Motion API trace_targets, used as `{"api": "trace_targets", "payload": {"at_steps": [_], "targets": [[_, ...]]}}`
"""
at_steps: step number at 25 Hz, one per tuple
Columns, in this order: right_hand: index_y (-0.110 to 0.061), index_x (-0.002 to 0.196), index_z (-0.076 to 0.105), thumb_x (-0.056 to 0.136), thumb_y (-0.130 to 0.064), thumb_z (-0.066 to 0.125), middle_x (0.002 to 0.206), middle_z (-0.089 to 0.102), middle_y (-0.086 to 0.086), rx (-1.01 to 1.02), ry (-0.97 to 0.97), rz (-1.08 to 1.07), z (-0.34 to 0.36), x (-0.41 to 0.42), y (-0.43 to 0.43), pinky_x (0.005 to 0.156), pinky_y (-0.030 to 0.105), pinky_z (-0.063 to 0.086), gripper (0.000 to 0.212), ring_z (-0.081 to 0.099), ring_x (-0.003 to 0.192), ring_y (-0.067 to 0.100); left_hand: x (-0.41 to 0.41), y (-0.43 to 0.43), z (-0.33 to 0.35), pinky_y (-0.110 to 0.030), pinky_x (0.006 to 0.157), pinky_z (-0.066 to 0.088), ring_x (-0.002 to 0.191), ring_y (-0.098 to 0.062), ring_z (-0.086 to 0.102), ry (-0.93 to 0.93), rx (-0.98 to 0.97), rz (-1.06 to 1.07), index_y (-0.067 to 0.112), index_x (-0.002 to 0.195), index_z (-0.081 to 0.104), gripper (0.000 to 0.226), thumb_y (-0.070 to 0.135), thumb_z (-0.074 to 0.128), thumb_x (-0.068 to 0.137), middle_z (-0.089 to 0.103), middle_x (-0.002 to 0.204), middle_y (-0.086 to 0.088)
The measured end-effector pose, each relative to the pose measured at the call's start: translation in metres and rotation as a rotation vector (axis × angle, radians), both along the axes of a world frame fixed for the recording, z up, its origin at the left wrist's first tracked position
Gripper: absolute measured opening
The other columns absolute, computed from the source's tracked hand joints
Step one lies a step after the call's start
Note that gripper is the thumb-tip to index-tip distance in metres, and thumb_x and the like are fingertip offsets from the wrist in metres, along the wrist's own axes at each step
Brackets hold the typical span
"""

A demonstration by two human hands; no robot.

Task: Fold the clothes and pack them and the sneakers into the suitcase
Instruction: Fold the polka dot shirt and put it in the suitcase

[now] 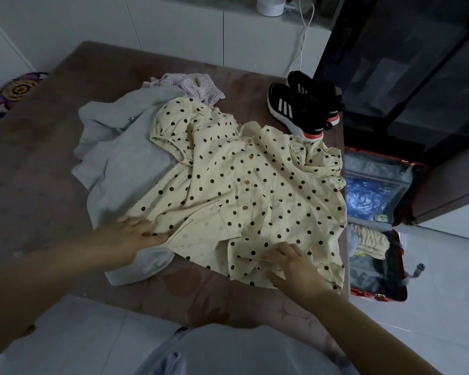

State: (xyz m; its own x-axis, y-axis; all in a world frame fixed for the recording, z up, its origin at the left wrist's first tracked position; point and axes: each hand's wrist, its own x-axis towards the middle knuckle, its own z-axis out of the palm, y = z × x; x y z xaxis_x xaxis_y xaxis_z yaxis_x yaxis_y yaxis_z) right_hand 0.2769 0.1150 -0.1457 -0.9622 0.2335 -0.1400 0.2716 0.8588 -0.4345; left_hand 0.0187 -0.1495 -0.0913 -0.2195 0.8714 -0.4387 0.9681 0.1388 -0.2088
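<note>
The suitcase (371, 293), red-shelled, lies opened flat on the pale floor against the right-hand side of the table (38, 158). Its far half (374, 163) is closed off by a grey mesh divider, behind which sits something blue and crinkled (368, 198), possibly plastic film, though the dim light does not allow it to be confirmed. Its near half holds a cream gathered garment (368, 242) at the end nearest the hinge, with a pale blue-grey piece (352, 240) just beside it at the table edge. The remainder of that half is dark, and what it contains cannot be made out. On the table, a cream polka-dot blouse (241, 185) is spread front up, buttons showing, one sleeve reaching to the table edge above the suitcase. It overlaps a pale grey-green garment (125, 158) lying to its left, and a lilac checked garment (190, 85) is bunched behind both. The pair of black sneakers (303, 106), white-striped with coral heels, stands at the far right corner of the table, one heel touching the blouse collar. The left hand (138, 234) rests flat on the blouse's lower left hem, fingers straight and together. The right hand (290, 266) lies on the lower right hem with fingers spread, pressing the cloth rather than gripping it.
</note>
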Motion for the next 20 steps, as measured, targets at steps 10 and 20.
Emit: {"api": "trace_targets", "payload": {"at_steps": [10, 20], "targets": [[-0.023, 0.110, 0.065, 0.081, -0.011, 0.064, 0.121, 0.053, 0.003, -0.014, 0.038, -0.305, 0.012, 0.003, 0.007, 0.102, 0.037, 0.038, 0.032, 0.050, 0.112, 0.023, 0.000, 0.019, -0.012, -0.031, 0.093, 0.030, 0.104, -0.018, 0.044, -0.200, 0.534, 0.178, 0.035, 0.106, 0.063, 0.034, 0.022, 0.051, 0.077, 0.052, 0.111, 0.007], [-0.017, 0.104, 0.044, 0.093, -0.006, 0.042, 0.090, 0.054, 0.003, -0.559, 0.035, -0.924, 0.031, 0.049, 0.056, 0.060, 0.034, 0.044, 0.016, 0.052, 0.071, 0.019, -0.008, 0.045, 0.036, -0.029, 0.063, 0.037, 0.065, -0.010, 0.048, -0.606, 0.928, 0.945, 0.015, 0.078, 0.053, 0.022, 0.025, 0.047, 0.096, 0.053, 0.068, 0.002]]}}
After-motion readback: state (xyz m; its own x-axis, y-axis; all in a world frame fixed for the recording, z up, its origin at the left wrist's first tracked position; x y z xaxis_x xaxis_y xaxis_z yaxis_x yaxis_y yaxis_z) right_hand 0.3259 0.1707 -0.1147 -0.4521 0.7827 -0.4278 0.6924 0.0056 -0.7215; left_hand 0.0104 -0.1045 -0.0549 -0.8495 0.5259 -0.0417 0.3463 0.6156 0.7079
